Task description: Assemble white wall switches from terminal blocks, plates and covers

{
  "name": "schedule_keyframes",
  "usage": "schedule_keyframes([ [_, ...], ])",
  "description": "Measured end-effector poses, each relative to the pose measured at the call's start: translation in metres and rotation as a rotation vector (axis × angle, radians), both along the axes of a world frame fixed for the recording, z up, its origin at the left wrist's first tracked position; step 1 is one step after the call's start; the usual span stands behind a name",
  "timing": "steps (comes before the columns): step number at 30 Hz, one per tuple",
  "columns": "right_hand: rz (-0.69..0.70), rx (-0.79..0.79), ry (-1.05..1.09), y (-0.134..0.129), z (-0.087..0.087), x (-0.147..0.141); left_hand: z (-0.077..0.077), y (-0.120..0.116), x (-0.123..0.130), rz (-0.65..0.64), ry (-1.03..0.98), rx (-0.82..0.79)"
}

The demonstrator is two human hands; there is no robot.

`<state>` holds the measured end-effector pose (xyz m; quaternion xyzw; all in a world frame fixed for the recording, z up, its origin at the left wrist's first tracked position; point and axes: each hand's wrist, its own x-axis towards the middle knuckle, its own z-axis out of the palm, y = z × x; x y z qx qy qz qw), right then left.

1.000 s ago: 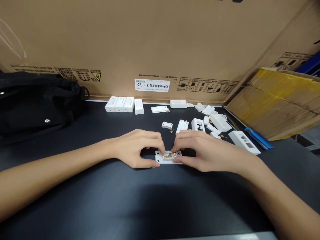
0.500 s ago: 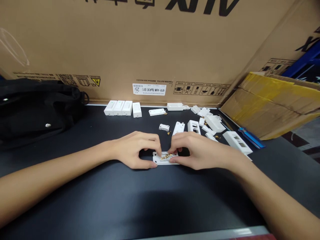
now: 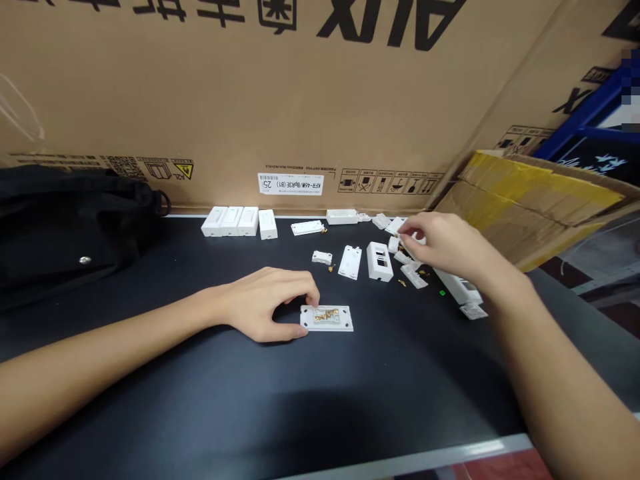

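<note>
My left grip (image 3: 265, 307) lies loosely curled against the edge of a flat white plastic plate with brass contacts (image 3: 327, 319), seemingly to steady it on the black worktop (image 3: 200, 400). My right grip (image 3: 437, 240) is narrowly pinched above the scattered small white plastic parts (image 3: 413, 275); I cannot tell whether it holds one.

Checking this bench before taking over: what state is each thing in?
White plastic plate: flat on the black bench, brass contacts exposed.
Left hand: against the plate's left edge.
Right hand: raised over loose white pieces.
White slotted housing: apart from the plate, slots uncovered.
Three white blocks: side by side.
</note>
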<state>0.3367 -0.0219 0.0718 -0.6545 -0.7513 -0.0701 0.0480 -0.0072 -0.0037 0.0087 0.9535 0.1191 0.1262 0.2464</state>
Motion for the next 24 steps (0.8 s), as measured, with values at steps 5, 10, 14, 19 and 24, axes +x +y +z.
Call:
schedule_keyframes([
  [5,-0.134,-0.176,0.006,0.006,0.000,0.038,0.000,0.000,0.001,0.013,0.017,0.005],
  [10,-0.129,-0.315,0.037,0.004,0.003,0.044,0.001,-0.001,0.001,0.009,0.019,0.015],
  [14,-0.135,-0.390,0.059,-0.001,0.009,0.048,0.002,-0.002,-0.001,0.011,0.025,0.017],
  [19,-0.135,-0.389,0.054,-0.004,0.011,0.048,0.002,-0.002,0.000,0.013,0.028,0.019],
  [24,-0.118,-0.392,0.069,-0.003,0.009,0.042,0.002,-0.002,0.001,0.014,0.029,0.022],
])
